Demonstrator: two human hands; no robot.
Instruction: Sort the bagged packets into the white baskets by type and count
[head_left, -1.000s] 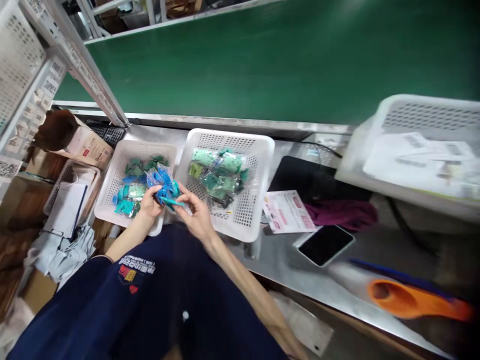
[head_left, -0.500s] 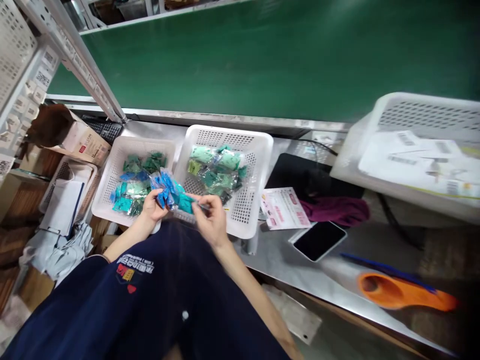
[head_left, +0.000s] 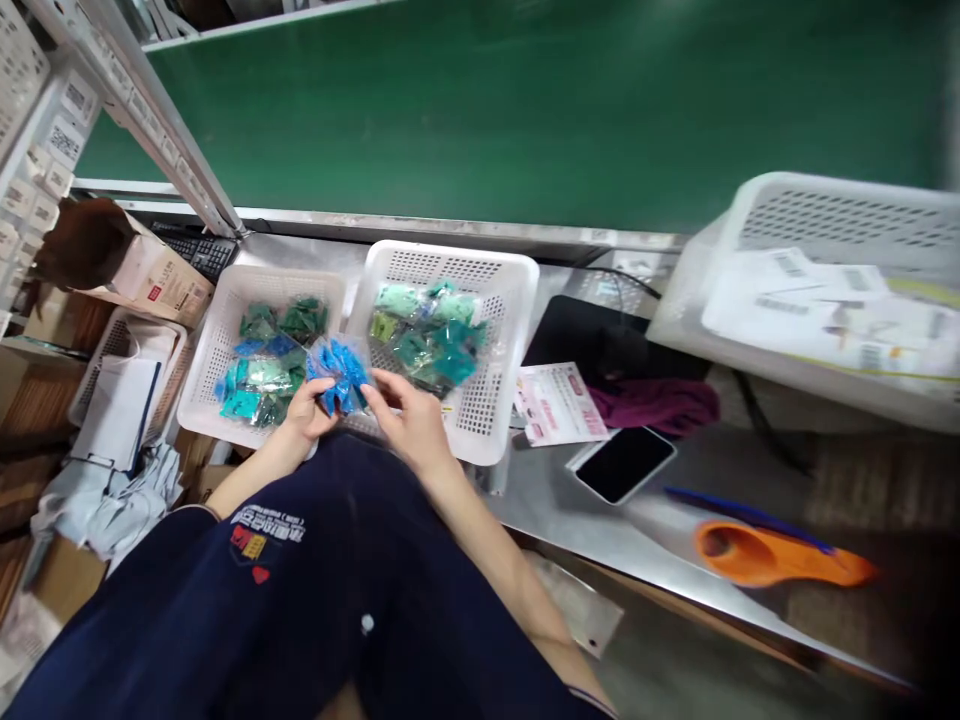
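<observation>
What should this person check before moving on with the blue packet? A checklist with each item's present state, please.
1. Left hand holds the blue packet: ok.
2. Right hand grips it too: cannot tell; the fingertips are at its right edge, but a pinch isn't clear.
3. Packet sealed: cannot tell; too small to see.
4. Left basket upright, packets inside: ok.
5. Right basket upright, packets inside: ok.
6. Phone apart from both baskets: ok, it lies to their right.
</observation>
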